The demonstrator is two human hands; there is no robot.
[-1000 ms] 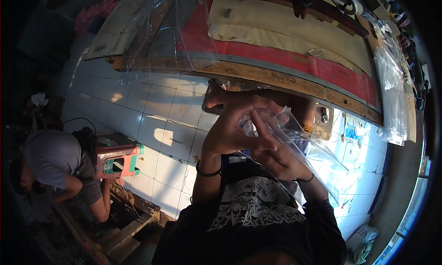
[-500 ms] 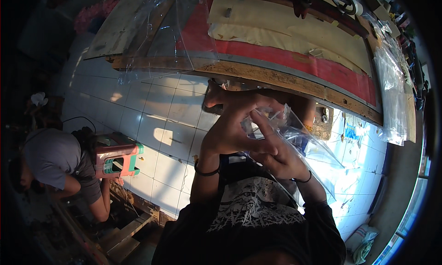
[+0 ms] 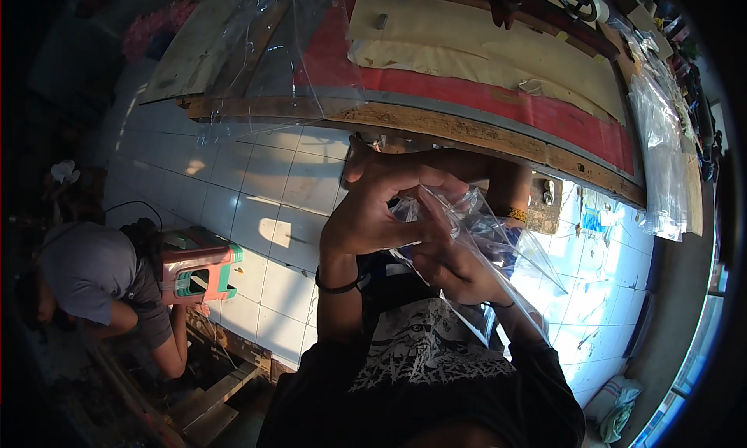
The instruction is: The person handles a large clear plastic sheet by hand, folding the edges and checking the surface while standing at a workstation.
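Observation:
A clear, shiny plastic sheet (image 3: 529, 253) is bunched up between my two hands, above my lap. My left hand (image 3: 369, 218) curls round its gathered upper end, with the thumb and fingers closing on it from the left. My right hand (image 3: 463, 270) grips the same plastic from below and to the right, its fingers partly seen through the film. Loose folds of the sheet hang over my right wrist and stick out toward the right. Where exactly the fingertips press is hidden by glare and creases.
Just ahead stands a wooden-edged worktable (image 3: 467, 133) with a red and cream covering. Another clear plastic piece (image 3: 288, 66) drapes over its left edge, and more clear plastic (image 3: 657, 160) lies at its right end. A co-worker (image 3: 97, 269) bends beside a red-green stool (image 3: 198, 265) at left.
My left hand has shifted slightly left and down. The two hands have drawn the plastic more tightly together, and its loose folds have changed shape.

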